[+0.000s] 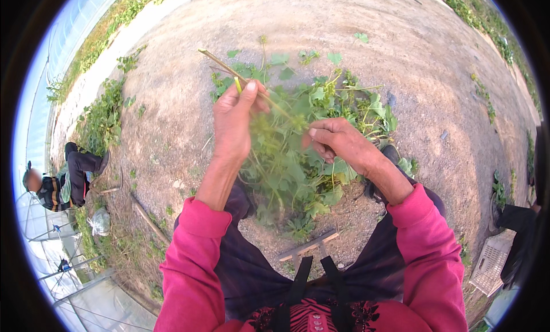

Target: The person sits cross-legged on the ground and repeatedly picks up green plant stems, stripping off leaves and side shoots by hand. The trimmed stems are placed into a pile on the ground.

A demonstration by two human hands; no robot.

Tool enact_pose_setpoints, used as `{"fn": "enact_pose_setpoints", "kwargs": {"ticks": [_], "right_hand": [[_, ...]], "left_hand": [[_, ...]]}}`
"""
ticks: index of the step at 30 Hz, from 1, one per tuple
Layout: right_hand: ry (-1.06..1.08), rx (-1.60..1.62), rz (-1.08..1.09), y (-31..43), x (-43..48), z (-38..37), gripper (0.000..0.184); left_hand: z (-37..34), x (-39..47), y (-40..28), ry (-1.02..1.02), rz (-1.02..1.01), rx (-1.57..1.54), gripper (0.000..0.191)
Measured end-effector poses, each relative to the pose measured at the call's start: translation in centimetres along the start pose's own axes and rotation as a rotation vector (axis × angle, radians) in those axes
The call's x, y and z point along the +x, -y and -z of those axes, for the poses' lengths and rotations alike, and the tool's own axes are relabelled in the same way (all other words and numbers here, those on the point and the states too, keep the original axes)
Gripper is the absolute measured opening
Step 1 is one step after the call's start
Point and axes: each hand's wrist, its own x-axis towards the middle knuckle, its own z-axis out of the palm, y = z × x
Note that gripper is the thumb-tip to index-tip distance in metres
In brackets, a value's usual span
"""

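Observation:
My left hand (238, 117) pinches a long woody plant stem (221, 65) between thumb and fingers, with a short bright green cut stalk (237, 85) beside it. The stem slants down to the right towards my right hand (339, 141), whose thumb and forefinger are closed at its leafy, blurred end. Whether the right fingers grip a stalk there cannot be made out. Below both hands a heap of green leafy vines (318, 173) with small yellowish-green buds lies on the ground between my feet.
A wooden piece (309, 245) lies between my legs. At the left, a seated person (64, 181) is near more vines (103, 117), a plastic bag (99, 222) and a wooden stick (149, 219). A pale plastic crate (493, 261) stands at the right beside another person's dark-clothed leg (517, 242).

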Motion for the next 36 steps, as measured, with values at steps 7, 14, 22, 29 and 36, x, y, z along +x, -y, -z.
{"fn": "enact_pose_setpoints", "kwargs": {"ticks": [7,14,22,29,36], "right_hand": [[-0.129,-0.265,0.263,-0.6,0.3,0.0,0.031],[-0.05,-0.193,0.241,0.4,-0.2,1.5,0.025],[0.051,-0.266,0.235,1.0,-0.6,2.1,0.021],[0.069,-0.456,0.228,0.6,-0.1,3.7,0.018],[-0.118,-0.494,0.236,-0.1,1.0,5.2,0.024]], "left_hand": [[0.0,-0.1,-0.4,-0.024,0.083,0.02,0.021],[0.3,-0.1,-0.6,0.029,0.126,0.034,0.021],[0.6,0.0,-0.7,0.184,0.187,0.099,0.02],[0.4,-0.2,-1.0,0.3,0.212,0.302,0.022],[-0.7,-1.6,1.2,0.347,0.133,0.624,0.02]]}}
